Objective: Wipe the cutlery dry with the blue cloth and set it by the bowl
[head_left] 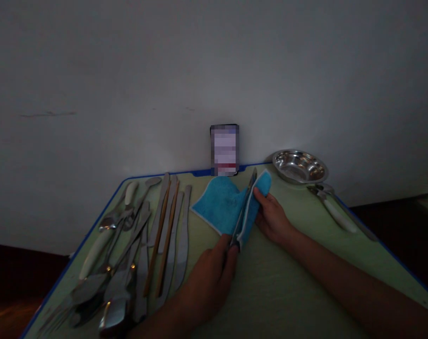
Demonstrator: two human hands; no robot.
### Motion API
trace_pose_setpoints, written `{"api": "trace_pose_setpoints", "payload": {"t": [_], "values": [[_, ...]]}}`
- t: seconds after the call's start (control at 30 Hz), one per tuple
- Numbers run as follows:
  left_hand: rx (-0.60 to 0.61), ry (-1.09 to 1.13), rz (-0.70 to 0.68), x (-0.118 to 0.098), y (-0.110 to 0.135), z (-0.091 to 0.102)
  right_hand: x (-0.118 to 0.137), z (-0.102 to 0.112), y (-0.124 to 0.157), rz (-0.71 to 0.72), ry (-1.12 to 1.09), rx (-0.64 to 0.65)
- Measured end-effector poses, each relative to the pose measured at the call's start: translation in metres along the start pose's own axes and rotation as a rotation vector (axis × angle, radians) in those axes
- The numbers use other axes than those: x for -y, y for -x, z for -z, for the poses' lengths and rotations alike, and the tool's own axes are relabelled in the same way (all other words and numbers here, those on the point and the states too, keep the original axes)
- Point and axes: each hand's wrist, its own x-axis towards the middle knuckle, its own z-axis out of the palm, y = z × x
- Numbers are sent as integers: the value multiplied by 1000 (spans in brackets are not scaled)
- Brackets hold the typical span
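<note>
My left hand [214, 268] is closed around the lower end of a knife [245, 207], whose narrow blade points up and away from me. In my right hand [273, 214] is a turquoise cloth [221, 202] with a pale edge, pinched between thumb and fingers. One part of the cloth is folded up along the right side of the blade; the rest spreads out to the left, low over the table. The knife's handle is mostly hidden by my left fingers.
Left of the cloth lie several table knives [182, 240], wooden chopsticks [167, 240], and a pile of spoons and forks [54, 313]. A metal bowl [300, 167] stands at the back right, near a white-handled utensil [335, 214]. A phone [225, 148] leans against the wall [146, 70].
</note>
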Motion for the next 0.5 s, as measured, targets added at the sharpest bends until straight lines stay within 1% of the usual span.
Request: {"api": "trace_pose_setpoints", "payload": {"t": [0.1,0.23,0.3,0.4,0.5], "values": [[38,-44,-21,0,2,0,4,3,-6,39,-6,-33],[55,-137,-49,4,5,-1,13,13,-16,100,-30,-151],[64,-137,-67,4,6,-1,17,17,-20,121,-25,-180],[67,-63,-78,2,4,3,20,19,-22,120,-8,-140],[48,44,-80,1,1,6,16,16,-18,99,18,-84]]}}
